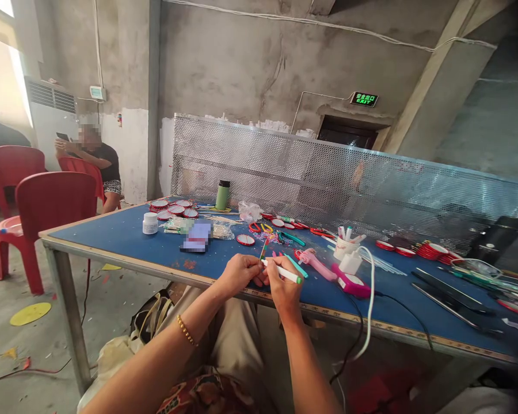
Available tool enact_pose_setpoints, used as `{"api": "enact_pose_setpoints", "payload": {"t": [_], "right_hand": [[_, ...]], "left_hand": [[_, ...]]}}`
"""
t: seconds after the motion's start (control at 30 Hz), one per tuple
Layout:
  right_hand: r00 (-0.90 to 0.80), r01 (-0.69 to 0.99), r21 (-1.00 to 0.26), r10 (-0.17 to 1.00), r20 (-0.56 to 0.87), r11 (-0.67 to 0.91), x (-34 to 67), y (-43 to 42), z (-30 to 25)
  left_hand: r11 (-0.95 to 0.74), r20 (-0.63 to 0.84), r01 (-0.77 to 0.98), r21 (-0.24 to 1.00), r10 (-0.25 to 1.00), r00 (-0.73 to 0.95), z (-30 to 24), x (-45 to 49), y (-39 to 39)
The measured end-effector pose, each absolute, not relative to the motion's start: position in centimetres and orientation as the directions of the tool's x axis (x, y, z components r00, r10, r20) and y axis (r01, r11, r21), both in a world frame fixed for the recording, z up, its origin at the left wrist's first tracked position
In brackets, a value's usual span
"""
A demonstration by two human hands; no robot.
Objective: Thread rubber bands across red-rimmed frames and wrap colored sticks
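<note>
At the front edge of the blue table point(125, 233), my right hand point(285, 296) grips a white marker pen point(288, 273) with a green end. Its other end points toward my left hand point(239, 275), whose fingers are pinched around a thin upright stick point(264, 248) with some red and green near its top. The two hands almost meet, and the fingertips partly hide the stick's lower end. Just beyond them lie a teal pen point(297, 265) and some pink pieces. A small red-rimmed white disc point(246, 240) rests farther back.
Pliers point(291, 238), a green bottle point(223, 195), a white jar point(150, 223) and a phone point(196, 237) lie beyond. To the right are a pink glue gun point(319, 264), a cup of markers point(344, 247) and cables. A perforated metal screen point(259, 167) stands behind. A person sits at far left.
</note>
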State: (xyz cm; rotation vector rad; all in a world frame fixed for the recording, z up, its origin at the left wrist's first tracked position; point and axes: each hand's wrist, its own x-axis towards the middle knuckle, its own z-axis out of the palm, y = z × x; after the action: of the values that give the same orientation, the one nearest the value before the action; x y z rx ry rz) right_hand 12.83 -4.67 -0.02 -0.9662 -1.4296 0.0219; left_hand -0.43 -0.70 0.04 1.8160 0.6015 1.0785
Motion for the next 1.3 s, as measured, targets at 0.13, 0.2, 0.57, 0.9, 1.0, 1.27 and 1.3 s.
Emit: {"api": "enact_pose_setpoints", "payload": {"t": [0.13,0.2,0.57,0.9,1.0,1.27,1.3], "right_hand": [[0.218,0.530,-0.572,0.551,0.806,0.626,12.90,-4.55,-0.17],[0.221,0.531,-0.573,0.551,0.805,0.624,12.94,-4.50,-0.20],[0.240,0.505,-0.575,0.535,0.810,0.643,12.75,-4.83,0.11],[0.216,0.530,-0.564,0.542,0.812,0.633,12.92,-4.39,-0.28],[0.219,0.529,-0.569,0.546,0.809,0.630,12.99,-4.28,-0.39],[0.258,0.526,-0.575,0.526,0.810,0.627,12.97,-4.48,-0.38],[0.270,0.519,-0.578,0.521,0.810,0.630,12.94,-4.52,-0.38]], "left_hand": [[-0.469,0.422,-0.033,0.883,0.760,0.493,-0.02,-0.45,-0.62],[-0.468,0.422,-0.033,0.883,0.760,0.495,-0.05,-0.42,-0.61],[-0.461,0.419,-0.046,0.886,0.755,0.504,-0.02,-0.41,-0.65],[-0.457,0.414,-0.033,0.889,0.771,0.484,0.12,-0.51,-0.77],[-0.448,0.410,-0.040,0.893,0.773,0.485,0.16,-0.53,-0.78],[-0.400,0.394,-0.102,0.911,0.765,0.510,0.09,-0.37,-0.72],[-0.391,0.390,-0.111,0.914,0.765,0.513,0.11,-0.37,-0.73]]}}
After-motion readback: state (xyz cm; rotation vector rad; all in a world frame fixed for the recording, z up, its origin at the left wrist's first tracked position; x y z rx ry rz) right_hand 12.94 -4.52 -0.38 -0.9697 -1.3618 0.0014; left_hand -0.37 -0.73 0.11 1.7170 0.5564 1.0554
